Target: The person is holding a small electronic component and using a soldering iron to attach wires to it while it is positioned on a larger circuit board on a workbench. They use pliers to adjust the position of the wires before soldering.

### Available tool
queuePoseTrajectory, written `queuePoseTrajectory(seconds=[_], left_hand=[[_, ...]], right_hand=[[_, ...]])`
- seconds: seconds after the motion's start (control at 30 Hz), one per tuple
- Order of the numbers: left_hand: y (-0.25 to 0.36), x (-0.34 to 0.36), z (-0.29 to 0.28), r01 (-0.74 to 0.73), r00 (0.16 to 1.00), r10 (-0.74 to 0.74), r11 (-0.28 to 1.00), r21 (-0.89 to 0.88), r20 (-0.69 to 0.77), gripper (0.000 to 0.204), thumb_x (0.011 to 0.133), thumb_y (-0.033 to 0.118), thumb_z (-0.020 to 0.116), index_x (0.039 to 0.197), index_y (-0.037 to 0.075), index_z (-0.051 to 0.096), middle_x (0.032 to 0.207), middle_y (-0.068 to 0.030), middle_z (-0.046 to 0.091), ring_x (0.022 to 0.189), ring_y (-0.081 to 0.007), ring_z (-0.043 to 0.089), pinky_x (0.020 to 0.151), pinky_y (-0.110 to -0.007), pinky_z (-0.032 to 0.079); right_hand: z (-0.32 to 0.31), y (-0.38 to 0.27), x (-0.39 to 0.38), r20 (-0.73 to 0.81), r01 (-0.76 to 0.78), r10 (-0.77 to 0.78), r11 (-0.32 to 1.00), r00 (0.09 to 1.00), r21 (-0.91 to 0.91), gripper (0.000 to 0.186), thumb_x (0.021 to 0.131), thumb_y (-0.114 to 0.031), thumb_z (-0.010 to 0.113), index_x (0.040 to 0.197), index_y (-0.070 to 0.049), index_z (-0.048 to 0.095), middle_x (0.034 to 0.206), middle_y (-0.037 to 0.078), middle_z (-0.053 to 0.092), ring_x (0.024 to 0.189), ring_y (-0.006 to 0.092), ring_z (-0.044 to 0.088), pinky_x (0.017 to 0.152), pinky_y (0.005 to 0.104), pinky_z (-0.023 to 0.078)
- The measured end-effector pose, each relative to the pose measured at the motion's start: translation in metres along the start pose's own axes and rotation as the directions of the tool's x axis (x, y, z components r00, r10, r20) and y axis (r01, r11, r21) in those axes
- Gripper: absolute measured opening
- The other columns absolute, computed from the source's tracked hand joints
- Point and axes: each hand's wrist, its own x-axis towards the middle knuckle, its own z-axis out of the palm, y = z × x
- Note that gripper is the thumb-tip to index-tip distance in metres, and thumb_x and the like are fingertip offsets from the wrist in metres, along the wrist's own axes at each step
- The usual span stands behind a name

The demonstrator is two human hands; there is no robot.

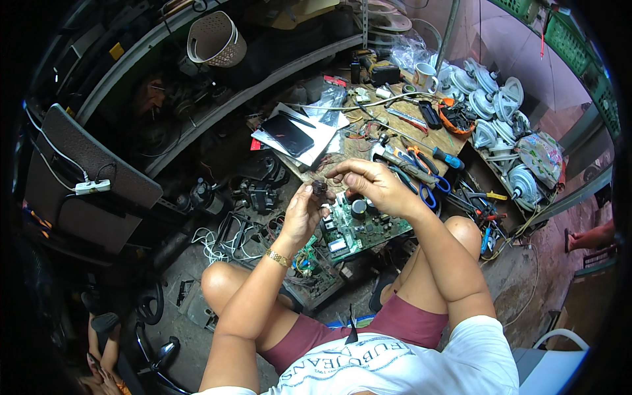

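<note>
My left hand (pixel 301 214), wearing a gold watch band (pixel 277 257), pinches a small dark part (pixel 319 187) between thumb and fingers; its exact kind is too small to tell. Close by on the right, my right hand (pixel 372 184) has its fingers bent toward that part, the index finger reaching out; nothing shows in its grip. Beneath both hands lies a green circuit board (pixel 368 232) with a dark round capacitor (pixel 358 209) and other components, tilted in front of my knees. A second, dusty open unit (pixel 309 266) with coloured wires sits lower, partly hidden by my left arm.
A wooden workbench (pixel 375 115) bears a phone (pixel 288 134), white papers, a mug (pixel 424 78), pliers and a blue screwdriver (pixel 447 157). White fan-like plastic parts (pixel 503 102) are piled right. Motors (pixel 258 195) and white cables (pixel 224 240) lie left. Another person's foot (pixel 579 241) shows far right.
</note>
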Motion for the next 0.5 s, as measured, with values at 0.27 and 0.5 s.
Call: queuePoseTrajectory(seconds=[0.27, 0.5], left_hand=[[-0.003, 0.000, -0.002, 0.167, 0.983, -0.143, 0.959, -0.231, 0.116, 0.038, 0.102, 0.039, 0.041, 0.114, 0.007, 0.058, 0.101, -0.0073, 0.064, 0.091, -0.0174, 0.059, 0.068, -0.029, 0.044], [0.000, -0.001, 0.001, 0.199, 0.971, -0.150, 0.940, -0.277, 0.188, 0.039, 0.102, 0.039, 0.040, 0.116, 0.007, 0.057, 0.101, -0.0081, 0.064, 0.092, -0.0175, 0.059, 0.069, -0.027, 0.043]], right_hand=[[0.012, 0.004, 0.005, -0.069, 0.181, -0.221, 0.912, 0.973, -0.368, 0.032, 0.084, -0.011, 0.067, 0.116, -0.006, 0.065, 0.102, 0.007, 0.065, 0.074, 0.0112, 0.057, 0.064, 0.0246, 0.047], [0.010, 0.017, 0.010, -0.084, 0.151, -0.198, 0.908, 0.976, -0.390, 0.024, 0.084, -0.011, 0.065, 0.107, -0.004, 0.065, 0.099, 0.012, 0.066, 0.086, 0.0245, 0.065, 0.073, 0.0349, 0.052]])
